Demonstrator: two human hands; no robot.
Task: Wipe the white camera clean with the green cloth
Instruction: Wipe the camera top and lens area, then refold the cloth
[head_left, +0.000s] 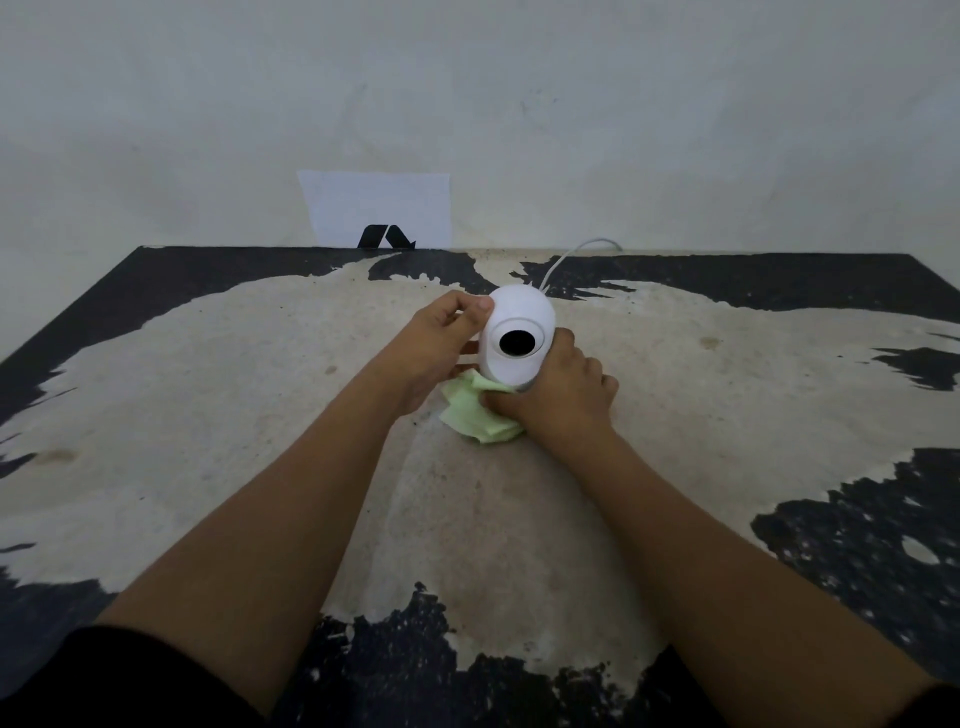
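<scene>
Near the middle of the worn tabletop (208, 415), the white camera (514, 338) is propped up with its dark lens toward the viewer. Left hand (441, 343) is clamped on its left flank, thumb up by the dome, probably to brace it against the rubbing. Right hand (558, 395) is closed on the green cloth (475, 413), bunching it against the camera's lower edge; looks like the base is getting the attention now. That shell is smooth, glossy and egg-rounded, so it could easily slip, hence the firm side hold. Soft and crumpled, the cloth spills in folds onto the tabletop, whose black coating has flaked off to a rough, pale surface. A white cable (566, 260) trails off behind toward the wall.
</scene>
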